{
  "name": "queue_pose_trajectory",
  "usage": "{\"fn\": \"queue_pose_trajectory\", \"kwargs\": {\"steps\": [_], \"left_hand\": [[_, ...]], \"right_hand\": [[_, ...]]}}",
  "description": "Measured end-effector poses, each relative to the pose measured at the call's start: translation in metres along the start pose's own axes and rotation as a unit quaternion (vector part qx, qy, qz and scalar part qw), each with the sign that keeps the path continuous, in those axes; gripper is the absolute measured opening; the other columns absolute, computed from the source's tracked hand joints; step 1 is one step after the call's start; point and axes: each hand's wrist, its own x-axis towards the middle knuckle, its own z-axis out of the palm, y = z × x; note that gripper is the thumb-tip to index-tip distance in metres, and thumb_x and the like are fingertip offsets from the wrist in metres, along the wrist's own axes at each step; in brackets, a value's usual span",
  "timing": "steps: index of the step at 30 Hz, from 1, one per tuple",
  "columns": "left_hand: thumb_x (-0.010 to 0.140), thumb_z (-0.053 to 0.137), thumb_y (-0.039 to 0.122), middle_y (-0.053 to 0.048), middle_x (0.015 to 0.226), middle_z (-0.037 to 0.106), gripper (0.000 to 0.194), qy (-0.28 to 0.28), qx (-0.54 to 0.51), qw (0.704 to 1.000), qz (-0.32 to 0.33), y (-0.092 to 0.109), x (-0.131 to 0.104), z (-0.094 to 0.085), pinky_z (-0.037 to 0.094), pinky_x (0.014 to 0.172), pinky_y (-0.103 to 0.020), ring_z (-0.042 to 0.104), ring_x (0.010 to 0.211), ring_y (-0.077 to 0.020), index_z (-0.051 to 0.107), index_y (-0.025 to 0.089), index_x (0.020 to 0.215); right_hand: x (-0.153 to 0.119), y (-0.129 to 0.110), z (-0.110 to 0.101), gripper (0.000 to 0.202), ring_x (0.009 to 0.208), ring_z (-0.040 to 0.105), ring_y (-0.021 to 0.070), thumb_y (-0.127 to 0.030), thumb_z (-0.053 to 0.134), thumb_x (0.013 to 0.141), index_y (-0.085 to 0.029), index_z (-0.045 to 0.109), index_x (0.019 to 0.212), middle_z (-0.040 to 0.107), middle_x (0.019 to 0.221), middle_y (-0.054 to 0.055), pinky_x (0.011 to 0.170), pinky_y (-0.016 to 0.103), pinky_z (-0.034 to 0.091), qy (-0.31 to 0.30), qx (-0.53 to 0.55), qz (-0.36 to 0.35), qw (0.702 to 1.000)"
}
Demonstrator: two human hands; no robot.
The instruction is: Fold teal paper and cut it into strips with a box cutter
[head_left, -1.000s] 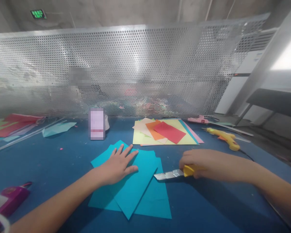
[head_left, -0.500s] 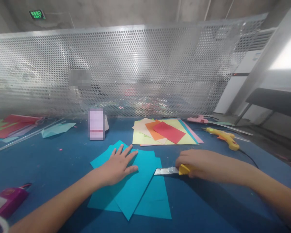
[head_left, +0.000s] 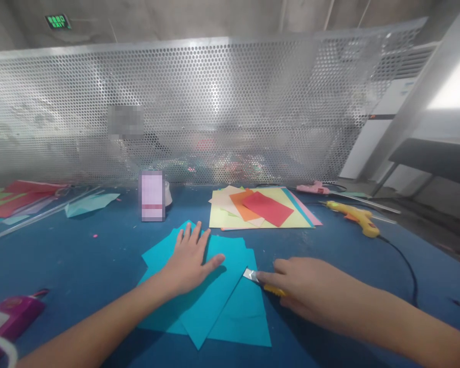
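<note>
Overlapping sheets of turquoise paper (head_left: 218, 301) lie in front of me on the blue table (head_left: 115, 260). My left hand (head_left: 187, 260) rests on the top sheet, fingers spread and pointing away from me. In my right hand (head_left: 302, 286) is a yellow utility knife (head_left: 274, 290), its wide blade pointing left. The index finger reaches along the blade, and the blade tip is at the right edge of the top sheet. My palm and curled fingers hide most of the handle.
Coloured paper sheets (head_left: 302, 209) lie behind the turquoise ones. A yellow glue gun (head_left: 358, 220) with a black cord is at the right, a purple tool (head_left: 21, 317) at the left. A blurred, phone-like object (head_left: 152, 197) stands before the perforated metal screen (head_left: 214, 102).
My right hand has turned and slid forward along the knife, laying its index finger by the blade. My left thumb has spread slightly right, and the top sheet has shifted a little left.
</note>
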Motion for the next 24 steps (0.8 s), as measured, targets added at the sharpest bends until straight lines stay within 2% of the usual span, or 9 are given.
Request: {"fn": "queue_pose_trajectory", "kwargs": {"steps": [4, 7, 11, 16, 24], "left_hand": [[0.084, 0.024, 0.08, -0.019, 0.157, 0.004, 0.098, -0.026, 0.003, 1.0, -0.006, -0.001, 0.001, 0.005, 0.012, 0.113, -0.058, -0.002, 0.142, -0.0412, 0.018, 0.009, 0.152], [0.083, 0.025, 0.08, -0.018, 0.157, 0.001, 0.1, -0.041, 0.008, 0.999, -0.004, -0.002, 0.002, 0.007, 0.011, 0.113, -0.058, -0.004, 0.142, -0.041, 0.015, 0.008, 0.152], [0.084, 0.026, 0.079, -0.016, 0.157, 0.002, 0.098, -0.019, 0.008, 1.0, 0.004, -0.003, 0.002, 0.011, 0.01, 0.112, -0.06, -0.003, 0.142, -0.042, 0.016, 0.01, 0.152], [0.083, 0.024, 0.08, -0.016, 0.157, 0.002, 0.099, -0.025, 0.018, 1.0, -0.005, 0.0, 0.001, 0.01, 0.01, 0.113, -0.057, -0.004, 0.143, -0.0411, 0.017, 0.008, 0.152], [0.083, 0.022, 0.081, -0.018, 0.156, 0.001, 0.101, -0.033, 0.017, 0.999, -0.002, -0.001, 0.001, 0.009, 0.009, 0.113, -0.059, -0.005, 0.142, -0.0417, 0.017, 0.006, 0.151]], "right_hand": [[0.002, 0.002, 0.008, 0.046, 0.048, 0.039, 0.0123, -0.018, 0.053, 0.08, -0.028, 0.059, 0.124, 0.061, 0.076, 0.005, 0.045, 0.03, 0.01, 0.004, -0.045, 0.006, 0.999], [0.005, 0.005, 0.012, 0.048, 0.044, 0.027, 0.0105, -0.02, 0.056, 0.076, -0.027, 0.061, 0.123, 0.061, 0.074, 0.005, 0.043, 0.03, 0.008, 0.0, -0.05, 0.011, 0.999], [0.007, 0.006, 0.013, 0.049, 0.044, 0.019, 0.0095, -0.018, 0.059, 0.072, -0.026, 0.064, 0.12, 0.059, 0.069, 0.004, 0.042, 0.029, 0.008, -0.002, -0.051, 0.017, 0.999], [0.008, 0.006, 0.004, 0.054, 0.044, 0.023, 0.0102, -0.017, 0.058, 0.072, -0.026, 0.063, 0.124, 0.059, 0.069, 0.004, 0.042, 0.028, 0.011, -0.038, -0.041, 0.018, 0.998], [0.009, 0.01, -0.012, 0.054, 0.051, 0.042, 0.0128, -0.014, 0.055, 0.075, -0.033, 0.062, 0.125, 0.065, 0.078, 0.006, 0.045, 0.028, 0.015, -0.111, -0.037, 0.05, 0.992]]}}
